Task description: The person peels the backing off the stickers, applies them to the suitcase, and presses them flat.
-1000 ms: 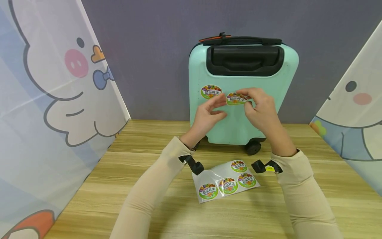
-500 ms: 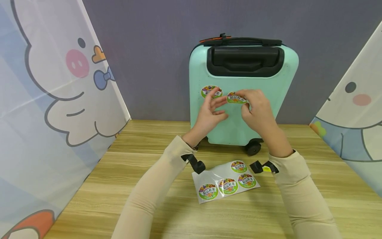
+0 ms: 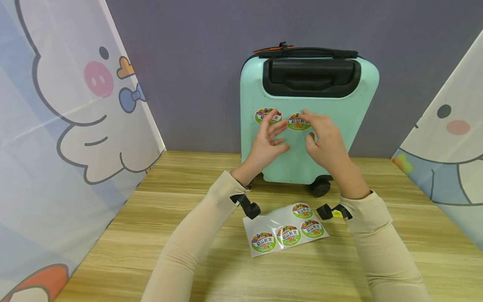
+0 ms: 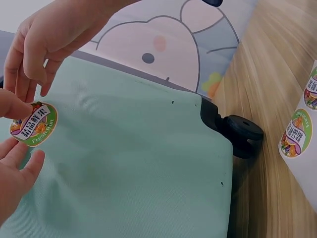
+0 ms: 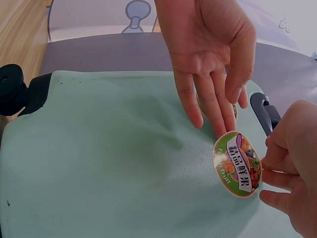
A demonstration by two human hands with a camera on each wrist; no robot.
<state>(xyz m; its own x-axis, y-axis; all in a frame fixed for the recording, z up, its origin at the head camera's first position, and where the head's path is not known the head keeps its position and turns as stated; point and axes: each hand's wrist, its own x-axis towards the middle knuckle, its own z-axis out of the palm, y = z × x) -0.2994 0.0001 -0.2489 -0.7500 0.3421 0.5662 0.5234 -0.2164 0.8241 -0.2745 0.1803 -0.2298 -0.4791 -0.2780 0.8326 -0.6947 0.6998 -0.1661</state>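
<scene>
An oval fruit sticker [image 3: 296, 123] lies against the front of the mint-green suitcase [image 3: 294, 163], right of a second fruit sticker [image 3: 260, 116] partly hidden behind left fingers. My right hand [image 3: 327, 136] touches the right part of the first sticker with its fingertips, thumb held apart from the index finger. My left hand [image 3: 264, 144] has its fingers spread, the tips at that sticker's left edge. In the right wrist view the sticker [image 5: 229, 171] looks flat on the shell between both hands. The left wrist view shows the sticker [image 4: 44, 126] partly covered by a left finger.
A white sticker sheet [image 3: 275, 218] with several round stickers lies on the wooden table [image 3: 132, 235] before the suitcase. The suitcase stands upright on black wheels [image 3: 320, 187] near a grey back wall [image 3: 188, 84]. Printed cartoon cloths [image 3: 94, 126] flank both sides.
The sticker has gone from being pinched and bent in my right hand to lying against the suitcase. The right thumb has come away from it. Left fingers have spread.
</scene>
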